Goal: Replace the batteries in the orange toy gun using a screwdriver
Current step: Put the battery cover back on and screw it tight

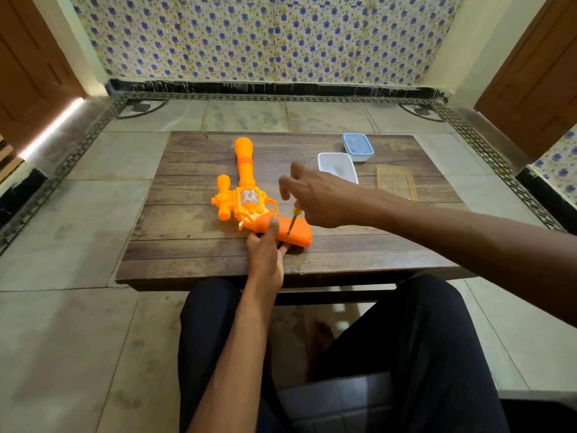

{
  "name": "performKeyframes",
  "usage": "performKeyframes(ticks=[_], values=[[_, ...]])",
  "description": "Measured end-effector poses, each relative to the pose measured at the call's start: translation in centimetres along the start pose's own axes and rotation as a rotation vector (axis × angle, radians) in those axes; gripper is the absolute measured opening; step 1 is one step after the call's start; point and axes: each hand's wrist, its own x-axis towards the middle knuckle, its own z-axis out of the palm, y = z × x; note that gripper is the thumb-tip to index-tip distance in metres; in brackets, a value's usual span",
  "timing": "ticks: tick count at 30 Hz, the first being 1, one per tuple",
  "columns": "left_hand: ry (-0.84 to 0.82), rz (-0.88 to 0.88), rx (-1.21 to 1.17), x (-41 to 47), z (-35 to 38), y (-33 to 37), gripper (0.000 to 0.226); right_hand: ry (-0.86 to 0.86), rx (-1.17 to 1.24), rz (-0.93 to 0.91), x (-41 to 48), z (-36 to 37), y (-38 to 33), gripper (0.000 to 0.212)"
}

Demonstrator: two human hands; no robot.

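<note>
The orange toy gun (246, 195) lies flat on the low wooden table (187, 245), barrel pointing away from me, grip nearest me. My left hand (265, 251) grips the gun's handle from the near side, thumb laid across its top. My right hand (315, 195) hovers over the grip and pinches a small yellow-handled screwdriver (292, 220), which stands nearly upright with its tip on the handle's side panel. Most of the screwdriver's handle is hidden under my fingers.
A white open container (337, 167) and a blue-rimmed lidded box (358, 147) stand at the table's back right. A clear amber tray (396, 182) lies to their right. My legs in dark trousers are under the table's near edge; tiled floor surrounds it.
</note>
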Motion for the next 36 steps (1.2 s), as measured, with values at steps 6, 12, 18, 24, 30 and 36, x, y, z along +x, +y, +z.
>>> performKeyframes(ticks=[6, 12, 18, 24, 30, 36], values=[[-0.006, 0.003, 0.032, 0.3, -0.1, -0.1, 0.053, 0.194, -0.055, 0.142, 0.7, 1.8, -0.7, 0.018], [-0.019, 0.013, 0.04, 0.0, -0.1, 0.0, 0.056, 0.113, -0.036, 0.058, 0.7, 1.2, -0.1, 0.021], [-0.03, 0.024, 0.057, -0.2, 0.0, 0.1, 0.05, 0.056, -0.036, -0.125, -0.3, 0.6, -0.5, 0.038], [-0.04, 0.028, 0.063, -0.4, 0.0, 0.3, 0.039, 0.091, -0.109, -0.126, -0.6, 0.6, -1.7, 0.032], [0.003, 0.025, 0.063, 0.1, 0.0, 0.0, 0.054, 0.062, -0.18, -0.01, -0.1, 1.1, -0.7, 0.027], [0.001, 0.029, 0.045, 0.0, 0.1, 0.1, 0.039, 0.091, -0.189, 0.071, -0.4, 0.7, -1.2, 0.017]])
